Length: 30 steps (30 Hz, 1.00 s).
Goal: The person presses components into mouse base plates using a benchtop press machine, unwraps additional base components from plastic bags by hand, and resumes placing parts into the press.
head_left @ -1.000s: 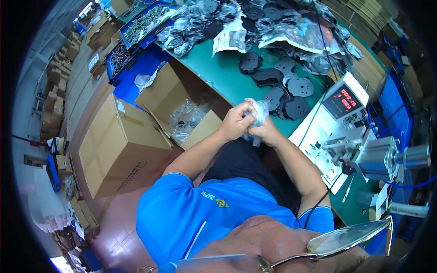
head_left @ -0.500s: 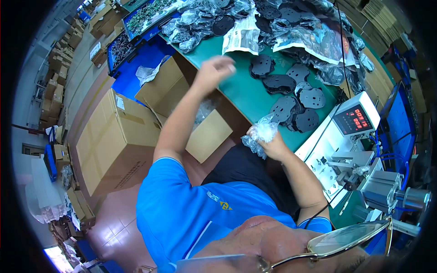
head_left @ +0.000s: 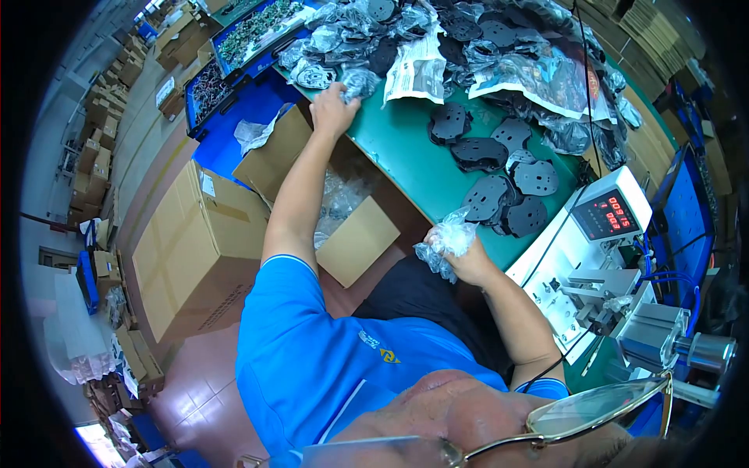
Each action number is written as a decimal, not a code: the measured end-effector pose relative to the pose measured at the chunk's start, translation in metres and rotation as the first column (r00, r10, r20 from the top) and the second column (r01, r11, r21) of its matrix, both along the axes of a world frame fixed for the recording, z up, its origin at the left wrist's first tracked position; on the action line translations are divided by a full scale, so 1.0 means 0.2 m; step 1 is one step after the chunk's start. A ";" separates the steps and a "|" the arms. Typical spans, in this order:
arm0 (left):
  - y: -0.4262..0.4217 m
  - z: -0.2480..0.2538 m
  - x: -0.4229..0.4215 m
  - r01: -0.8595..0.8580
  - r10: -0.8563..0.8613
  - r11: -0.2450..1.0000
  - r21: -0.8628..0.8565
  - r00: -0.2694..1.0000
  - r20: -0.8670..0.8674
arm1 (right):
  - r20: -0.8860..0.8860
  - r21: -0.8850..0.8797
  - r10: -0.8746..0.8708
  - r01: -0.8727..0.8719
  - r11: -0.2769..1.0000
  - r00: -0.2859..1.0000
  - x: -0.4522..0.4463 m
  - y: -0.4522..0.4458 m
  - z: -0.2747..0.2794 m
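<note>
My left hand (head_left: 334,111) reaches to the near left edge of the heap on the green table, its fingers closed on a crumpled clear plastic bag (head_left: 360,83). What that bag contains is hard to make out. A round, perforated part in plastic (head_left: 315,76) lies just beyond the fingers. Close to my lap, my right hand (head_left: 466,261) grips a bunched-up wad of clear plastic bags (head_left: 450,240). Beyond it, on the table, sit several stacks of black perforated plates (head_left: 485,196).
Bagged black parts and printed plastic sheets (head_left: 538,74) are heaped across the back of the table (head_left: 398,148). On the right stands a machine with a red digital display (head_left: 612,210). An open cardboard box (head_left: 359,242) holding plastic, a large carton (head_left: 195,249) and blue trays (head_left: 261,39) are on the left.
My left hand has moved forward and left from above the table edge to the heap, and its fingers have closed on a plastic bag. My right hand stays nearly still with its wad.
</note>
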<state>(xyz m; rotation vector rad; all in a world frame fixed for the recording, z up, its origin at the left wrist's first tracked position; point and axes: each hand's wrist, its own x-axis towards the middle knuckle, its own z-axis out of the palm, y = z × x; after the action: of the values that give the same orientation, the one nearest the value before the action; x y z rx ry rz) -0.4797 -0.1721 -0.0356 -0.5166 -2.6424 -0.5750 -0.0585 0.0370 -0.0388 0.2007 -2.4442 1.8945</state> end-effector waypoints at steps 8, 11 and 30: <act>-0.11 -0.04 -0.15 0.038 -0.020 0.987 0.155 0.993 -0.114 | 0.022 -0.010 -0.010 0.010 1.000 1.000 0.00 0.00 -0.01; -0.07 0.06 -0.19 -0.166 0.177 0.982 0.086 0.975 -0.136 | 0.040 -0.022 -0.009 0.010 1.000 0.999 0.00 0.00 0.01; -0.24 -0.09 0.26 0.173 -0.155 0.982 0.074 0.967 -0.203 | 0.031 -0.122 0.001 0.003 0.993 1.000 0.01 -0.01 0.00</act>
<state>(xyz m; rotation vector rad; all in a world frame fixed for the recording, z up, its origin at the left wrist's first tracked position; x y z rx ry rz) -0.4278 -0.2204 -0.0537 -0.7298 -2.3904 -0.6549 -0.0573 0.0347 -0.0384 0.1667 -2.3364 2.0527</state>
